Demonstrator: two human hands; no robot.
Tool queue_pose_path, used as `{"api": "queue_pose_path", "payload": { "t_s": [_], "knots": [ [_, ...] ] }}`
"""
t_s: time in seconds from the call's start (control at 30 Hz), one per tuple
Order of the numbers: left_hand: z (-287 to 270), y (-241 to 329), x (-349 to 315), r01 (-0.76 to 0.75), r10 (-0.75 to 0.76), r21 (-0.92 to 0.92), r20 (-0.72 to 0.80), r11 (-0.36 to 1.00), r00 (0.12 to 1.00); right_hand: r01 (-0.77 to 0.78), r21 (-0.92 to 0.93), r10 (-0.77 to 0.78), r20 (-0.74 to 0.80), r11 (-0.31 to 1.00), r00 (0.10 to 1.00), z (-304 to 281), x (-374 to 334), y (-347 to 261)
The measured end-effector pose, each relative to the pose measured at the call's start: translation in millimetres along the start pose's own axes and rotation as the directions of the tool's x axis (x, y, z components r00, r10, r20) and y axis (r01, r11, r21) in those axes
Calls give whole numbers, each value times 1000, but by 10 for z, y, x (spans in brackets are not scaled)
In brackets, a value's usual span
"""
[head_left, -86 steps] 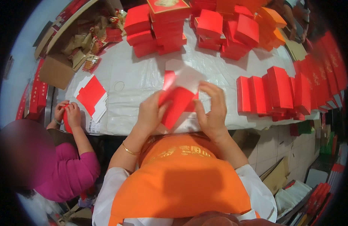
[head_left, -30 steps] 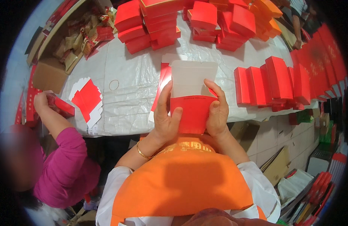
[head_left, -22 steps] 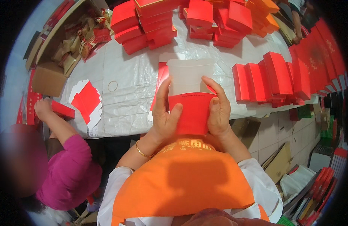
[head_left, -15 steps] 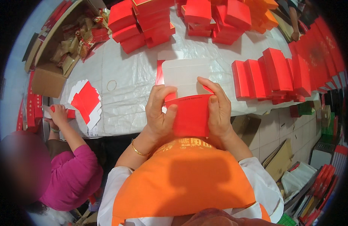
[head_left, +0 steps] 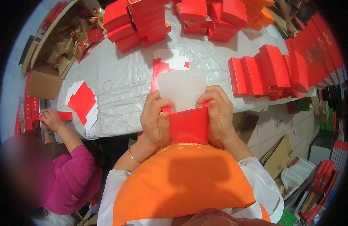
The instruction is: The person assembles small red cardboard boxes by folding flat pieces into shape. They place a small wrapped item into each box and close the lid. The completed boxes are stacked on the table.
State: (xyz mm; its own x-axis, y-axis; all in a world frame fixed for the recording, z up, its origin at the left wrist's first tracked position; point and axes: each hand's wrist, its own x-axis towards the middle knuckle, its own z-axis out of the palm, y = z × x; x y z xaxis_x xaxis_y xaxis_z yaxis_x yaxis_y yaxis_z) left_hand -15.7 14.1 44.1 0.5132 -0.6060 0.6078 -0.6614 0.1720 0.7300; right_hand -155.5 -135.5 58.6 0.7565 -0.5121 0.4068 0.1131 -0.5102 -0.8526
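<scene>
A red cardboard box point(head_left: 189, 126) is held upright against my orange apron, its white inner flap point(head_left: 182, 87) standing up on the far side. My left hand point(head_left: 156, 117) grips its left edge, thumb on the red front and fingers bent at the top corner. On the opposite edge my right hand point(head_left: 217, 115) is closed the same way, fingertips by the small side flap. Just beyond the box, flat red-and-white box blanks point(head_left: 161, 67) lie on the table, partly hidden by the flap.
Stacked red boxes point(head_left: 149, 20) stand at the back of the white-covered table point(head_left: 121, 101). More red boxes point(head_left: 275, 69) line its right side. A carton of packets point(head_left: 46, 81) and a rubber band point(head_left: 107, 86) are on the left, where a co-worker's hands point(head_left: 51, 118) hold a red box.
My hands and the box have come slightly lower, nearer my apron. My right fingers have curled inward at the side flap. The co-worker's hands have shifted on their red box.
</scene>
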Motion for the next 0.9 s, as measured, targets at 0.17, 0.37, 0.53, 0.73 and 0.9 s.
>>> {"api": "queue_pose_path", "payload": {
  "t_s": [0.17, 0.37, 0.53, 0.73, 0.9],
  "knots": [
    [-64, 109, 61, 26, -30, 67, 60, 997, 998, -184, 167, 195, -52, 969, 979, 30, -15, -93],
    [5, 59, -61, 206, -214, -279, 3, 938, 977, -115, 182, 106, 57, 976, 993, -37, 108, 61],
    [-1, -95, -136, 257, -253, -242, 50, 936, 966, 9, 38, -13, 98, 999, 995, -17, 12, 242],
    [-175, -1, 74, 32, -27, -20, 224, 999, 974, 161, -34, -153, 167, 986, 974, -156, 123, 62],
    [-278, 137, 280, 84, -52, -74, 363, 994, 930, 165, -19, -157, 217, 986, 963, -253, 208, -60]
  ]
}}
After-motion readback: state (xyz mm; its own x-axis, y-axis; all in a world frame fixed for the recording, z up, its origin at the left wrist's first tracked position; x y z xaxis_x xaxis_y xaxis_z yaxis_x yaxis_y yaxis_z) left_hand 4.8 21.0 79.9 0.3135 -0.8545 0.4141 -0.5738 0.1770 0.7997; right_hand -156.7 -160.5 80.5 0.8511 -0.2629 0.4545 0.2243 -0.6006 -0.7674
